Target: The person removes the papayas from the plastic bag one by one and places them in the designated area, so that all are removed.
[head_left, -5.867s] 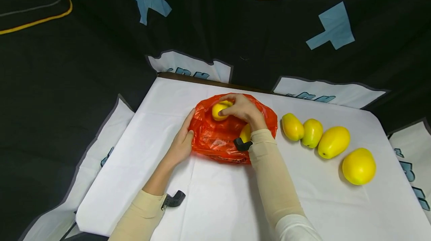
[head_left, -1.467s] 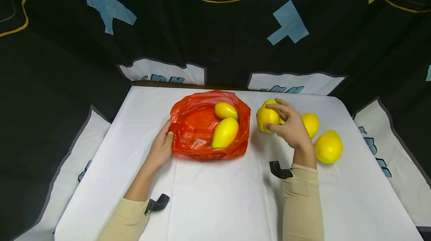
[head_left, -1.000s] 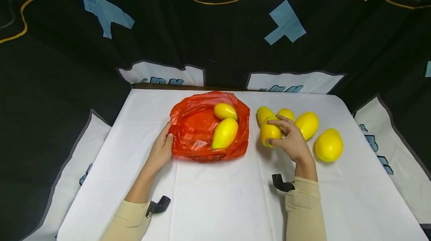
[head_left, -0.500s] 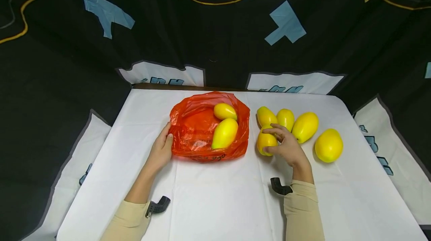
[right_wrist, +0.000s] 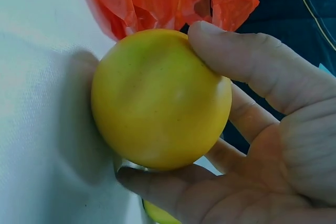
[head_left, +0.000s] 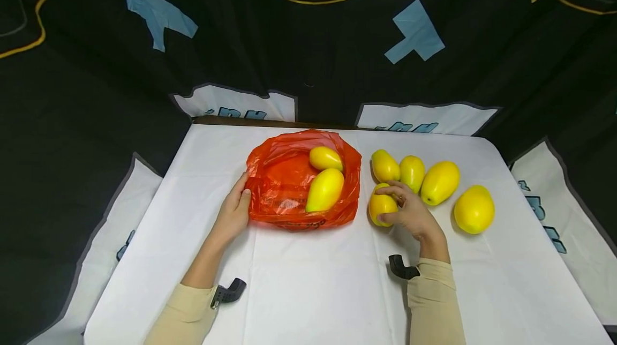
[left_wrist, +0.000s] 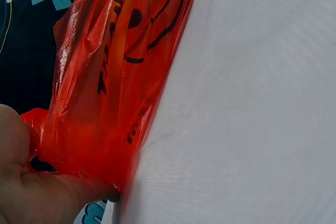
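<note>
My left hand (head_left: 232, 210) grips the left rim of a red plastic bag (head_left: 275, 184), thumb on the near side. In the left wrist view the thumb (left_wrist: 63, 195) pinches the bunched film, with black print on the bag's side (left_wrist: 121, 51). Two yellow mangoes lie inside the bag: a small one (head_left: 325, 158) behind a larger, greener one (head_left: 325, 190). Right of the bag, my right hand (head_left: 412, 214) holds a rounded yellow mango (head_left: 381, 205) low at the white tabletop. Thumb and fingers curve round this mango (right_wrist: 157, 98) in the right wrist view.
Behind the right hand stand three yellow mangoes, the left (head_left: 385, 166), middle (head_left: 412, 172) and right (head_left: 440, 182) ones close together. A large rounder yellow fruit (head_left: 474, 209) sits farther right. White cloth (head_left: 308, 291) covers the table; a black curtain (head_left: 308, 39) hangs behind.
My right hand has carried the mango from inside the bag out to the right, then down and toward me in front of the others. My left hand keeps its hold on the rim.
</note>
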Motion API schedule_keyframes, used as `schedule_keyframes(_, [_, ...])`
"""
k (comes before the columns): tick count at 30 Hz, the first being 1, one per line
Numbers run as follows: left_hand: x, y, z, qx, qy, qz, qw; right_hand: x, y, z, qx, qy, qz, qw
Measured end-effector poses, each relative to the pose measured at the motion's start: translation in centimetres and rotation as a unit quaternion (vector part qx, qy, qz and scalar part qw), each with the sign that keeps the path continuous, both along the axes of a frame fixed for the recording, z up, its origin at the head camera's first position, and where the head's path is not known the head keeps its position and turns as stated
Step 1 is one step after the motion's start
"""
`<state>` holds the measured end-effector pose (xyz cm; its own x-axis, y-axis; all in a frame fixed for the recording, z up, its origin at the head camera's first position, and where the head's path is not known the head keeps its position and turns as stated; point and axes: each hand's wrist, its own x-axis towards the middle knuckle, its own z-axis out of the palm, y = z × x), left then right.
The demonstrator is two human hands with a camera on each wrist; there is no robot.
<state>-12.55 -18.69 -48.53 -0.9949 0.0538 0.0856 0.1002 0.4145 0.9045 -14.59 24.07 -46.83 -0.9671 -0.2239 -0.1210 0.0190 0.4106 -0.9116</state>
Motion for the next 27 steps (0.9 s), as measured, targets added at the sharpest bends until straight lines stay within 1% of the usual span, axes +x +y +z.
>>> schedule_keyframes(8, [0.1,-0.1,0.0,-0.003,-0.004,0.000,1.0000,0.4,0.0,0.6,0.020,0.001,0.005,1.000])
schedule_keyframes(12, [0.1,-0.1,0.1,0.000,-0.004,0.000,1.0000,0.8,0.2,1.5,0.024,0.009,0.008,1.000])
schedule_keyframes(15, [0.0,-0.1,0.0,-0.001,-0.003,0.000,1.0000,0.9,0.7,2.5,0.019,0.014,0.007,1.000])
schedule_keyframes(17, [0.0,-0.1,0.0,-0.001,0.000,0.000,1.0000,1.0,1.1,3.3,0.017,0.012,0.000,1.000])
schedule_keyframes(22, [-0.1,-0.1,0.0,0.002,0.001,-0.002,1.0000,0.8,1.7,5.6,0.021,0.017,-0.042,0.999])
schedule_keyframes(25, [-0.1,-0.2,-0.1,0.007,0.000,-0.005,1.0000,0.5,1.7,7.0,0.026,0.033,-0.064,0.997])
schedule_keyframes(27, [-0.1,-0.2,-0.1,0.007,0.000,-0.006,1.0000,0.2,1.7,7.9,0.027,0.045,-0.070,0.996])
